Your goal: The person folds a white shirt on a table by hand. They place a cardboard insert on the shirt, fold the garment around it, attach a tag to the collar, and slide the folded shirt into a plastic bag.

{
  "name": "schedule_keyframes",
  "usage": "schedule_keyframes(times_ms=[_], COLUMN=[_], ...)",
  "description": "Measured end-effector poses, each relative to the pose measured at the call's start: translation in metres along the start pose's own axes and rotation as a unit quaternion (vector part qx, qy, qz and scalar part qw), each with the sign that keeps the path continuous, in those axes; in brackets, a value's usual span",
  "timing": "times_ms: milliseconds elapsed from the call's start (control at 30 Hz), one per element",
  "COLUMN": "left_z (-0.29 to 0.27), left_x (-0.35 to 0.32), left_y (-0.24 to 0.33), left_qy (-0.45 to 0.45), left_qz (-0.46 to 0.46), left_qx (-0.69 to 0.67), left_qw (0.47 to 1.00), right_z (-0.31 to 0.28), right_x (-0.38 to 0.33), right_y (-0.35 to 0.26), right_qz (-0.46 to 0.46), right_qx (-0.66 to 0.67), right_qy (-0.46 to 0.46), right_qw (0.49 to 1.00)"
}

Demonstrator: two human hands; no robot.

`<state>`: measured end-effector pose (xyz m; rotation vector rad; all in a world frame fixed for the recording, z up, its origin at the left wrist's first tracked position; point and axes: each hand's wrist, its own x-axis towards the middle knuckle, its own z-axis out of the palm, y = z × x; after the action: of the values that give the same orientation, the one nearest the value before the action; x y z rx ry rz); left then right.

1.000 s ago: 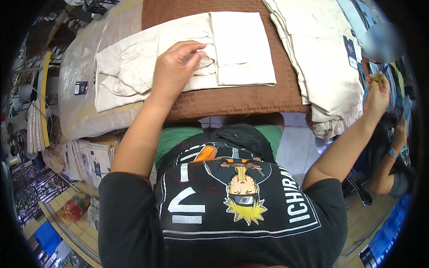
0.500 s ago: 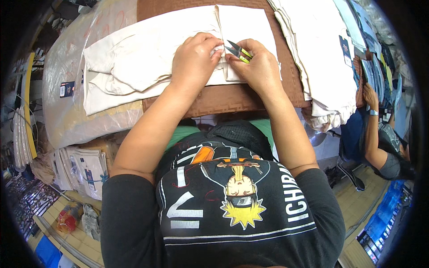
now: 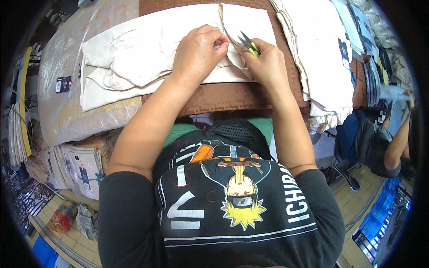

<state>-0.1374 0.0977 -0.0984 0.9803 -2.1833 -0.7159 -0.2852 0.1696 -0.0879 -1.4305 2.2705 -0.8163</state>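
Right fingers (image 3: 264, 46) curled around snips (image 3: 253, 48)

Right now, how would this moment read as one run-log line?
left hand: at garment; right hand: holds snips; garment: pale, partly over brown cloth

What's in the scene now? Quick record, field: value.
left hand: left hand at the cream garment, thumb and finger close together; grip unclear
right hand: right hand holds snips, blades pointing away from the wearer
garment: folded, creased toward its left end
surface: brown cover, with plastic sheet on the left
right side: cream stack with dark tag
far right: co-worker's arm
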Motion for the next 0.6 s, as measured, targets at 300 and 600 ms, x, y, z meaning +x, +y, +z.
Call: schedule_keyframes(times_ms=[300, 600], left_z=[0.010, 0.005], left_x=[0.025, 0.031], left_y=[-0.004, 0.004], left_qy=[-0.025, -0.095], left_qz=[0.115, -0.002], left_qx=[-0.028, -0.022], left_qw=[0.993, 0.995], right_z=[-0.012, -0.044], right_x=[0.009, 0.003], right_y=[0.012, 0.010], right_qz=[0.021, -0.122], right_qx=[-0.035, -0.089], right_qy=[-0.036, 0.010], right_qw=[0.999, 0.989])
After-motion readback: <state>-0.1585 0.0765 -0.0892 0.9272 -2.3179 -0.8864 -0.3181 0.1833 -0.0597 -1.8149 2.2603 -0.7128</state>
